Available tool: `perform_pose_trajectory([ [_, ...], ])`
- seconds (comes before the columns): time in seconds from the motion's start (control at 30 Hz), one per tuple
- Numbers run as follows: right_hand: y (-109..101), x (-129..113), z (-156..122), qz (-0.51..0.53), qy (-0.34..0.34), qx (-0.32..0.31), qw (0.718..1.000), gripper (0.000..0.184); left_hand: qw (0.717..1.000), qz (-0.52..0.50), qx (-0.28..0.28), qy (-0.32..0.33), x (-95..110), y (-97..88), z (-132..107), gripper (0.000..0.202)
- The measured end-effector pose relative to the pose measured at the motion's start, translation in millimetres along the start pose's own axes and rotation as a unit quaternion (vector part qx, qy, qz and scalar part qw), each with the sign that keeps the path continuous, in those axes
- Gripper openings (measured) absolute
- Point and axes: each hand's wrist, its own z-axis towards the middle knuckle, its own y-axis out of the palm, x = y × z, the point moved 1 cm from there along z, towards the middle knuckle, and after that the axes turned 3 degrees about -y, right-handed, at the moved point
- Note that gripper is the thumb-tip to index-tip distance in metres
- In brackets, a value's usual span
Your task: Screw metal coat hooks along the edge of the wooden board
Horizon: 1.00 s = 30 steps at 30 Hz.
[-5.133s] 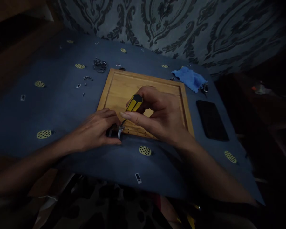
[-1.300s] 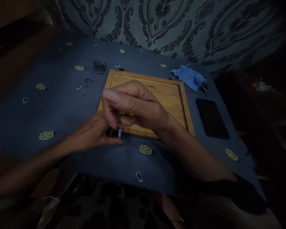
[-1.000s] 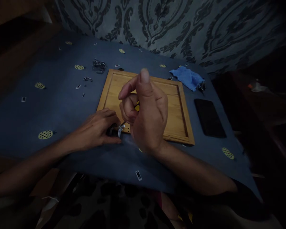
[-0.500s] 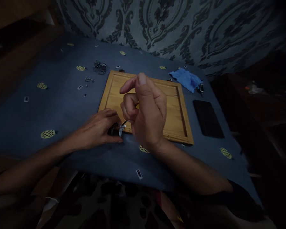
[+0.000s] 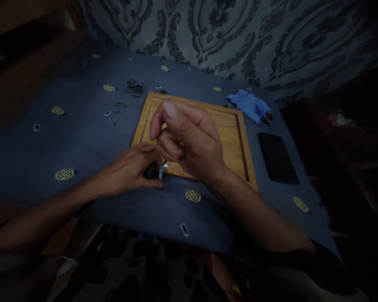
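A wooden cabinet door (image 5: pixel 233 142) with a raised frame lies flat on the blue cloth. At its near left edge is a small metal hinge (image 5: pixel 161 172), held between the thumb and fingers of my left hand (image 5: pixel 129 170). My right hand (image 5: pixel 192 140) is closed above the door, wrapped round a screwdriver (image 5: pixel 164 163). The screwdriver's thin dark shaft slants down to the hinge, while its handle is mostly hidden in my fist. Small dark holes show along the near edge of the door, right of the hinge.
Several small screws (image 5: pixel 119 103) lie on the cloth left of the door, with a clear bag of dark hardware (image 5: pixel 135 87) behind them. A blue rag (image 5: pixel 250 105) and a black phone-like slab (image 5: pixel 277 158) are at the right. A patterned wall (image 5: pixel 227 37) rises behind.
My right hand has rolled to the left around the screwdriver, its thumb and forefinger now lower and further left. My left hand stays at the hinge. The view has shifted slightly.
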Motion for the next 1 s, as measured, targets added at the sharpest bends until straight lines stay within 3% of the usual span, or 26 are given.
perform_pose_trajectory([
  [0.27,8,-1,0,0.069,-0.019,0.047,0.996,0.054,1.000,0.009,-0.005,-0.003,2,-1.4,0,0.036],
  [0.47,9,-5,2,0.124,-0.039,0.008,0.991,0.048,1.000,-0.009,0.001,0.014,2,-1.7,0,0.036],
  [0.6,5,-27,3,0.141,-0.066,-0.009,0.988,0.049,1.000,-0.002,-0.003,-0.005,2,-1.4,-1,0.038],
  [0.67,2,-37,2,0.099,-0.017,0.037,0.994,0.050,1.000,-0.004,0.000,-0.004,1,-1.0,-1,0.038],
  [0.73,0,-41,0,0.093,-0.032,0.067,0.993,0.051,1.000,-0.010,0.007,0.005,1,-0.7,-1,0.037],
  [0.9,-4,-23,-5,0.112,-0.037,0.048,0.992,0.037,1.000,-0.004,-0.003,-0.006,1,-0.9,0,0.039],
  [1.0,-4,-13,-5,0.124,-0.040,0.059,0.990,0.038,1.000,0.001,-0.008,-0.009,2,-1.4,0,0.039],
])
